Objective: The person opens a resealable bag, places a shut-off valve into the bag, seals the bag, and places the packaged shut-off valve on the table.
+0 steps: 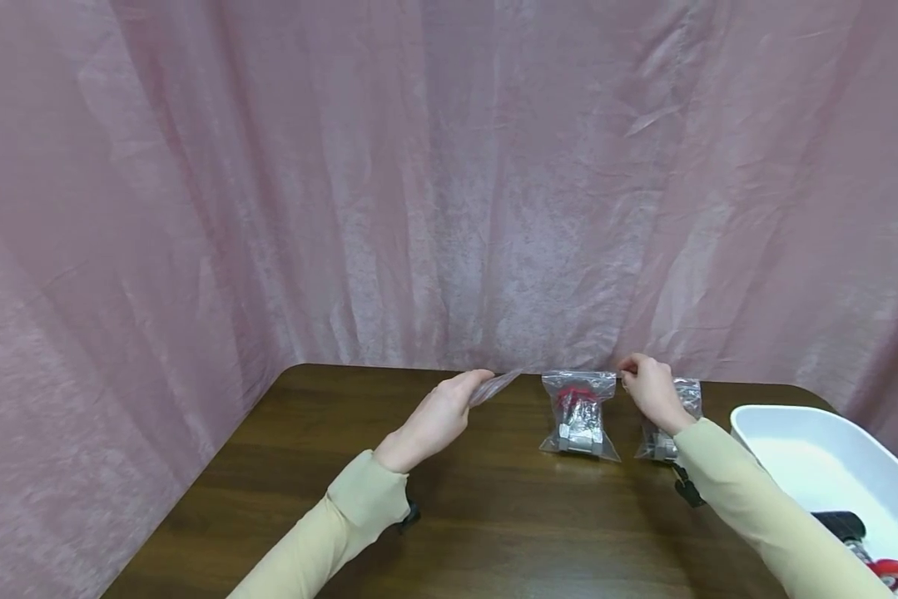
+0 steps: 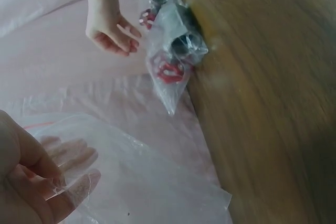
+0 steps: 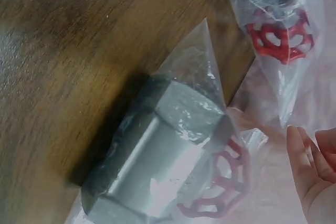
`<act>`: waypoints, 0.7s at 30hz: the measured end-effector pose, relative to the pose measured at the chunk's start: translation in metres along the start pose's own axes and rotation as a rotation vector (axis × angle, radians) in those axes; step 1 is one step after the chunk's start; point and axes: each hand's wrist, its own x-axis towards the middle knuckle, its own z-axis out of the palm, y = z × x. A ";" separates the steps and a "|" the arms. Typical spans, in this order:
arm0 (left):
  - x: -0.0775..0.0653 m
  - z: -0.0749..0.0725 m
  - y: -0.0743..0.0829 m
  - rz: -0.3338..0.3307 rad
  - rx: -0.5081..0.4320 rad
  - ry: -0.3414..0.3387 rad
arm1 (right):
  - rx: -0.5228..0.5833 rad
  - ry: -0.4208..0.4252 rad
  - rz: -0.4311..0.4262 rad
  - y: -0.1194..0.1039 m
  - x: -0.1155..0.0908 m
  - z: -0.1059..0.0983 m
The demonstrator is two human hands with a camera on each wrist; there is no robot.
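Observation:
My left hand point(image 1: 437, 416) pinches a clear zip bag point(image 2: 152, 171) between thumb and fingers; some fingers show through the plastic, and no object shows inside. To its right, a gate valve with a red handwheel point(image 1: 579, 408) stands on the table, sealed in a clear bag. A second bagged valve point(image 3: 163, 145), grey with a red handwheel, stands further right, partly hidden behind my right hand and wrist in the head view. Between the two bags, my right hand point(image 1: 652, 391) hovers near their upper ends, fingers loosely bent and holding nothing.
A white bin point(image 1: 786, 424) stands at the table's right side, holding a black-handled item point(image 1: 841, 524) and a red-handled part point(image 1: 889, 572). The brown wooden table point(image 1: 493, 516) ends at a pink curtain point(image 1: 449, 208) behind.

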 end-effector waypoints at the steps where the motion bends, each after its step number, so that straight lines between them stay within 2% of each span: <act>1: 0.001 0.001 0.001 0.004 -0.001 -0.004 | 0.000 -0.001 0.001 -0.001 0.000 0.000; 7: 0.006 0.005 0.008 0.004 -0.029 -0.012 | 0.053 0.002 -0.031 -0.009 -0.002 -0.006; 13: 0.011 0.011 0.014 0.014 -0.137 0.016 | 0.115 -0.016 -0.108 -0.028 -0.006 -0.014; 16: 0.012 0.013 0.017 0.007 -0.207 0.037 | 0.141 -0.037 -0.147 -0.039 -0.008 -0.019; 21: 0.014 0.018 0.021 -0.011 -0.412 0.013 | 0.185 -0.066 -0.201 -0.056 -0.014 -0.029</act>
